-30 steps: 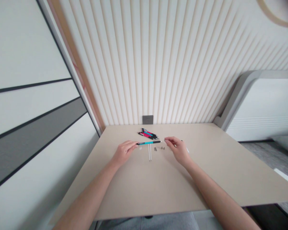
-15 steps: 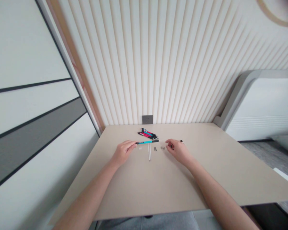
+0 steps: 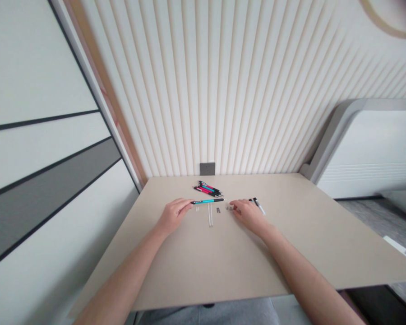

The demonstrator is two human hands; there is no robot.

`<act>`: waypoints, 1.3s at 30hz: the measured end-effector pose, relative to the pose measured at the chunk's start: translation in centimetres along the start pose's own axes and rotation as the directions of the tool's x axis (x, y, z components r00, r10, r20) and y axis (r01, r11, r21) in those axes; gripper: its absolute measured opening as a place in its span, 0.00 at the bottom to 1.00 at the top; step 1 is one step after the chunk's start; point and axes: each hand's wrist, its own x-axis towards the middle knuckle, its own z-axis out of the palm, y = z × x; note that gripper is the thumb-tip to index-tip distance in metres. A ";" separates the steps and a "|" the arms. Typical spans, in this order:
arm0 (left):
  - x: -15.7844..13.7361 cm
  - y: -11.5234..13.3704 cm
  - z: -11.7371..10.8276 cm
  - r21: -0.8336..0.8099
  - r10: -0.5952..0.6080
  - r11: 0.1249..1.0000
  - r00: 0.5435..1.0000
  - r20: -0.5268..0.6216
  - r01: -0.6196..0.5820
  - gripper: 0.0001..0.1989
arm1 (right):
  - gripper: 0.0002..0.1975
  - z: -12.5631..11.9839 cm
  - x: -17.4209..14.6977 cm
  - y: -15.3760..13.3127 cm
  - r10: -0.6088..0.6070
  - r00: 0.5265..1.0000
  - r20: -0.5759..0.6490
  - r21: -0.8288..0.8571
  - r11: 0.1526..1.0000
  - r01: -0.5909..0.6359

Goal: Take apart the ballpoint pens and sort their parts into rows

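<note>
My left hand [image 3: 173, 215] pinches the black rear end of a blue-and-black pen [image 3: 208, 201], held level above the table with its tip toward the right. My right hand [image 3: 248, 214] is low over the table, fingers bent and slightly apart, beside small silvery cone-shaped parts [image 3: 228, 208]. Whether a fingertip touches one of them is hard to tell. Under the pen lie two thin white refills [image 3: 210, 216], side by side. Small dark parts [image 3: 218, 210] lie right of the refills, and tiny pale clear parts [image 3: 197, 209] lie to their left.
Several pink, blue and black pens [image 3: 208, 188] are piled at the back of the beige table [image 3: 189, 266]. Black-and-clear pen pieces [image 3: 259, 206] lie just beyond my right hand. A ribbed wall with a dark socket [image 3: 207, 169] closes off the rear.
My right hand has moved slightly down and left to the small silvery parts, uncovering more of the black-and-clear pieces behind it. My left hand keeps the blue pen nearly still.
</note>
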 end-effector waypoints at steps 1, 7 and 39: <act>0.0 0.0 0.0 0.000 0.003 1.000 1.000 -0.001 -0.003 0.12 | 0.14 0.0 0.0 -0.1 -0.004 1.000 0.002 0.005 1.000 0.004; 0.0 0.0 0.0 0.006 0.005 1.000 1.000 0.001 -0.005 0.12 | 0.13 0.2 0.1 -0.3 -0.001 1.000 -0.005 0.009 1.000 0.001; -0.2 0.1 0.0 -0.065 0.120 0.991 0.993 0.017 -0.118 0.12 | 0.18 -0.2 -0.4 -2.2 -0.135 0.977 -0.167 0.445 0.873 0.197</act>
